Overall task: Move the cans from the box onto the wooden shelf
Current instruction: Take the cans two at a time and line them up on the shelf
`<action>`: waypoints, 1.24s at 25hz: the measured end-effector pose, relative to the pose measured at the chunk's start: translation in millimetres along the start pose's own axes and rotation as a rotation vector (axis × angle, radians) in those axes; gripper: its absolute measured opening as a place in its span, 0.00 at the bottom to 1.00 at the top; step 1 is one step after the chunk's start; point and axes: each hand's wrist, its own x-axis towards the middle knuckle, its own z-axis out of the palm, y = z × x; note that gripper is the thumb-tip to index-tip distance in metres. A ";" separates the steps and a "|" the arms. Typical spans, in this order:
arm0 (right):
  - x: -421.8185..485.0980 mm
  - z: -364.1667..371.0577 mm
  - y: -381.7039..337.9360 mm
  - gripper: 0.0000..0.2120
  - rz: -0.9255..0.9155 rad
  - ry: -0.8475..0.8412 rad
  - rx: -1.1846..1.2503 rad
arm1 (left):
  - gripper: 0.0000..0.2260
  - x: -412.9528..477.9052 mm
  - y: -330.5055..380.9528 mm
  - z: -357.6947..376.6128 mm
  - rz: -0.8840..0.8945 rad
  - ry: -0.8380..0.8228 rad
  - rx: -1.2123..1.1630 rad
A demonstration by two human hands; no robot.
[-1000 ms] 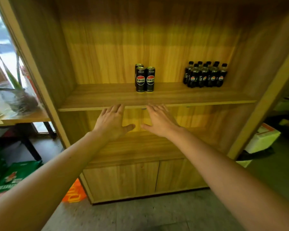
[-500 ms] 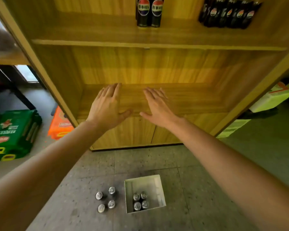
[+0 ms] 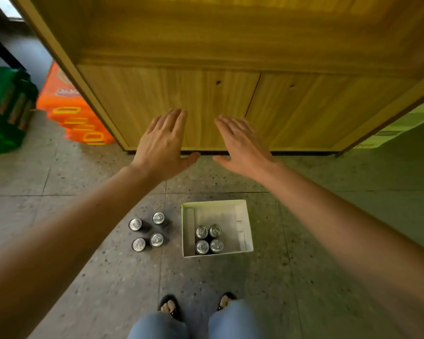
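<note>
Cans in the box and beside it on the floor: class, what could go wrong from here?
1. The four loose cans stand on the floor just left of the box, near the feet; a step could knock them over.
2. Both hands, left and right, are empty; carrying several box cans at once risks a weak grip.

Eight cans are showing in all: four cans in the box (image 3: 209,239), sitting two by two toward its six o'clock side, and four cans on the floor (image 3: 147,231) just beside the box at nine o'clock. One white box (image 3: 242,214) is standing open. Two cabinet doors (image 3: 233,108) are facing at twelve o'clock. Two hands, the left hand (image 3: 162,146) and the right hand (image 3: 242,146), are spreading flat and empty.
</note>
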 end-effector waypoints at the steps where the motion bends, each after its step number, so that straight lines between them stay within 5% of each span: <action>1: 0.0 31.6 4.1 0.39 0.006 -0.001 0.001 | 0.40 -3.9 -5.1 32.3 0.003 -0.003 -0.001; 8: 0.2 253.0 27.7 0.39 0.003 0.019 0.027 | 0.41 -31.2 -39.5 260.0 0.009 -0.068 0.000; 15: -39.3 394.8 28.7 0.38 0.042 -0.099 0.266 | 0.39 -79.2 -43.6 399.9 0.031 -0.218 -0.162; 22: -71.0 480.6 19.3 0.40 0.234 -0.324 0.554 | 0.37 -119.8 -32.8 479.3 -0.247 -0.481 -0.600; 31: -49.4 508.3 23.8 0.31 0.326 -0.199 0.862 | 0.31 -102.1 -32.0 512.3 -0.316 -0.337 -0.708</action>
